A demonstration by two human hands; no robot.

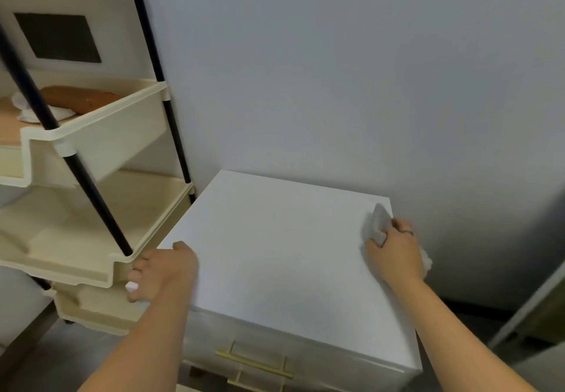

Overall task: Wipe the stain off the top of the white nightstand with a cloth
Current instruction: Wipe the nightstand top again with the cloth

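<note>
Cloth (379,223): small and grey-white, at the right of the frame, lying on the far right corner of the nightstand top, partly under the right hand.
Nightstand (284,257): white, in the lower middle of the frame, against the wall; gold drawer handles show on its front.
Stain: I cannot find any mark on the top; the surface looks evenly white, though the picture is a little blurred.
Right hand (397,251): fingers curled closed over the cloth, pressing it to the top near the right edge.
Left hand (162,269): rests on the left edge of the nightstand, fingers bent down over the side; it holds nothing else and probably steadies the furniture.
Cart (91,153): cream shelf cart with black poles, at the left of the frame, just beside the nightstand.
Handling of the cloth: it looks soft, light and easy to bunch, so it will fold under the palm. I judge it is best gripped in a wad with flat fingers on top, for even pressure.
Handling of the top: stiff and smooth, likely a bit slippery under the cloth.
Progress: wiping seems to be in hand, at the corner.
</note>
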